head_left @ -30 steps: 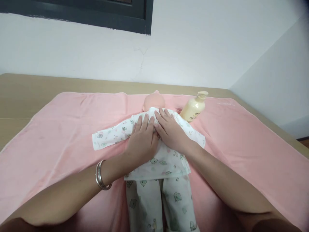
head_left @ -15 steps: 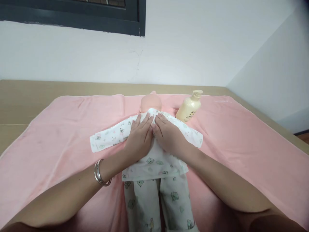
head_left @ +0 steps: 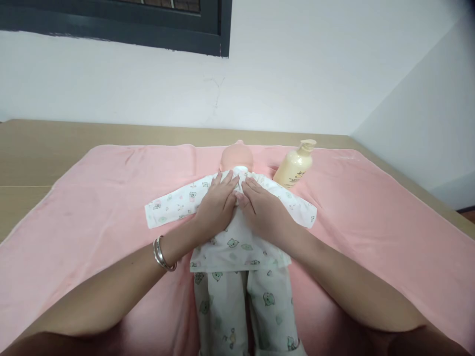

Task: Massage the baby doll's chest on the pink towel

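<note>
A baby doll [head_left: 236,157] lies on its back, or so it seems from its tipped-back head, with its legs toward me. It wears a white printed top [head_left: 241,247] with long sleeves spread sideways and matching trousers [head_left: 228,306]. Flat on the chest of the top rests my left hand [head_left: 218,200], fingers stretched out and slightly apart. My right hand [head_left: 265,207] lies beside it on the other half of the chest, also flat with fingers extended. The thumbs nearly meet at the middle. Neither hand holds anything.
A cream pump bottle [head_left: 295,165] stands tilted in view right of the doll's head. Under everything spreads a pink blanket [head_left: 92,237] on a wooden surface [head_left: 44,148]. Behind rises a white wall [head_left: 289,69] with a dark window frame [head_left: 111,24].
The whole view has shifted slightly, so things appear a little further right. Both hands stay flat on the doll's chest, with the left fingers somewhat more spread.
</note>
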Available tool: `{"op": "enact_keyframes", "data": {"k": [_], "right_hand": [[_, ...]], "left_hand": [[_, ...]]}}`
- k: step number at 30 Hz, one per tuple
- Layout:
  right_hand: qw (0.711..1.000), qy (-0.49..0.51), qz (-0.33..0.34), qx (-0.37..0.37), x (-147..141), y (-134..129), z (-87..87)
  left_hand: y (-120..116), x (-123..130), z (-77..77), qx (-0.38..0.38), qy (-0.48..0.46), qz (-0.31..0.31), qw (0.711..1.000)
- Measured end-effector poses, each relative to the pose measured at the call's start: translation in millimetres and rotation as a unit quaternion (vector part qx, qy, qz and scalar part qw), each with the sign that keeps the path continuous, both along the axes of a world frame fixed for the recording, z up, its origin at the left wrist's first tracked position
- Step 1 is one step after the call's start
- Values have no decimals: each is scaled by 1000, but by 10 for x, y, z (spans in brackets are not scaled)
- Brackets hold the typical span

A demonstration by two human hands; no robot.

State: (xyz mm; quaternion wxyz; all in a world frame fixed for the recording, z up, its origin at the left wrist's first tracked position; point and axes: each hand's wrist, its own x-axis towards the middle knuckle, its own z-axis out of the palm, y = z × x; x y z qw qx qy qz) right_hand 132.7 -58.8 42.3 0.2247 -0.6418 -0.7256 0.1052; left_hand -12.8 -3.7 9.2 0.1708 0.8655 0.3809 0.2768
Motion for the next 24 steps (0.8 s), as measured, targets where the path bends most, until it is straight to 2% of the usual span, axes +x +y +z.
{"op": "enact_keyframes", "data": {"k": [4,7,10,12,16,19,22,24], "right_hand": [[1000,19,14,4,120,220,6],[1000,-2,5,13,103,266,-31],[999,-33,-21,36,-8,136,-78],[997,-58,-15,56,-85,1,-86],[992,-106,8,62,-175,-239,-32],[992,-118,16,46,-197,-358,37],[994,-100,26,23,-180,-366,99],[998,-65,16,4,-127,-268,114]], "left_hand": [[-141,4,11,-24,1,39,999],[-151,-6,-1,-39,4,42,998],[-32,-12,-17,-46,-8,42,998],[83,-11,-16,-64,-15,48,997],[268,-9,0,-109,-20,90,990],[325,-14,-11,-104,-8,94,990],[335,-17,-36,-89,9,98,991],[312,-12,-43,-85,23,102,991]]}}
